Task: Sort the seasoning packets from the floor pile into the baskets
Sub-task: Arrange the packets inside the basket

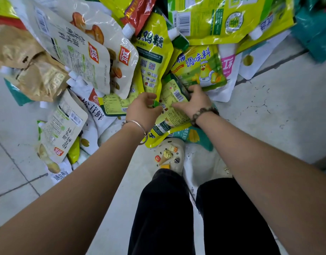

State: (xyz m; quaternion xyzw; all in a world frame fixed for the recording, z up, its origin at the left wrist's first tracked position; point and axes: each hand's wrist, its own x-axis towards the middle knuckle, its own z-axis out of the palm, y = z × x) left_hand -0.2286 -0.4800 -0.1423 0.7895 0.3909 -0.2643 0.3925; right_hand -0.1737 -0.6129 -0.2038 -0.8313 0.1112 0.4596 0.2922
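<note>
- Just above the cream clog (pixel 170 155): yellow-green packet (pixel 172 115), barcode side up, at the near edge of the pile (pixel 153 52); lifted or resting, cannot tell.
- Pinched at its left edge by the left hand (pixel 143 109), fingers curled; silver bangle (pixel 138 124) on that wrist.
- Gripped at its upper right by the right hand (pixel 194 101), fingers hooked over the edge; bead bracelet (pixel 202 113) on that wrist.
- Further up from the clog: yellow chicken-print pouch (pixel 200 68).
- Up and left of the clog: white mushroom pouch (pixel 81 52), then a crumpled brown bag (pixel 37 78).
- Just right of the clog, under the held packet: teal packet (pixel 197 135).
</note>
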